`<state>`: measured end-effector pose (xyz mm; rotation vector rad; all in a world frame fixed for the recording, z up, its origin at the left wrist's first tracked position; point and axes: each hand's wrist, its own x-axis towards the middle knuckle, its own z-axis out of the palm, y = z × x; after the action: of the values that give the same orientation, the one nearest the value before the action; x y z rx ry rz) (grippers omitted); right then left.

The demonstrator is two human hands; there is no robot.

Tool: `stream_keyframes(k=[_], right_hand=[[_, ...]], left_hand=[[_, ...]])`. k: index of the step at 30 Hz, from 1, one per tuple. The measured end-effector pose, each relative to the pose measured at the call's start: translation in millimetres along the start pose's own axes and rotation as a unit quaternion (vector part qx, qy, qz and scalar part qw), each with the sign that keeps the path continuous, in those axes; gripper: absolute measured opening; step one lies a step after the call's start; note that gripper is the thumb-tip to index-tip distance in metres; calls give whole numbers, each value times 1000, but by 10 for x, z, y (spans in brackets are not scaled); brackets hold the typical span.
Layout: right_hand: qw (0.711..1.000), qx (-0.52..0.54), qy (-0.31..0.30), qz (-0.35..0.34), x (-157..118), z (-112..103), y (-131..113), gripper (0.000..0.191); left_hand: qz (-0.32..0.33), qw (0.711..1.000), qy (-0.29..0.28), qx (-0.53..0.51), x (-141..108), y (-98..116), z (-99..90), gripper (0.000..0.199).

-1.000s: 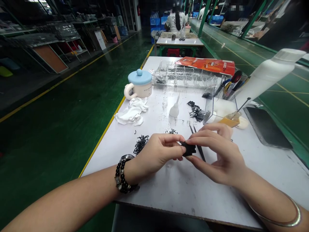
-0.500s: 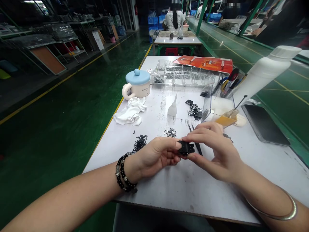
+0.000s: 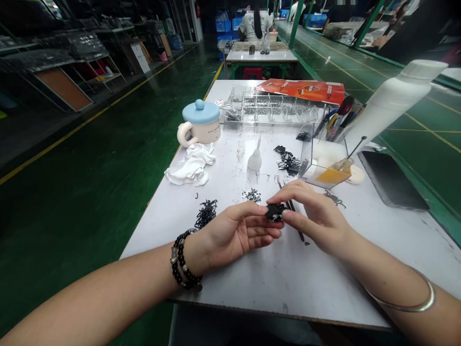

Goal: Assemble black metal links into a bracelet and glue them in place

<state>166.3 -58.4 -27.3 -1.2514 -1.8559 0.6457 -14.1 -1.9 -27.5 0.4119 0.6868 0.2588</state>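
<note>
From the head camera, the person's right hand (image 3: 313, 216) pinches a small black part (image 3: 274, 212) narrowly between thumb and fingertips, just above the table, while the left hand (image 3: 234, 235) lies loosely open, its fingers reaching to the part. A pinch this light and close keeps so small a piece steady. Dark tweezers (image 3: 299, 235) lie under the right hand; a heap of black pieces (image 3: 206, 214) sits beyond the left hand; open white tabletop (image 3: 273, 283) runs nearer, toward the table's edge.
</note>
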Motion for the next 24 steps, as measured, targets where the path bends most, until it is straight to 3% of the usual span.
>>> stream_keyframes(k=[12, 24], right_hand=[[995, 79, -22, 55, 27, 24, 95, 18], [998, 45, -40, -10, 22, 29, 83, 21]], left_hand=[[17, 999, 28, -3, 3, 0, 0, 13], [102, 986, 15, 129, 4, -5, -64, 11]])
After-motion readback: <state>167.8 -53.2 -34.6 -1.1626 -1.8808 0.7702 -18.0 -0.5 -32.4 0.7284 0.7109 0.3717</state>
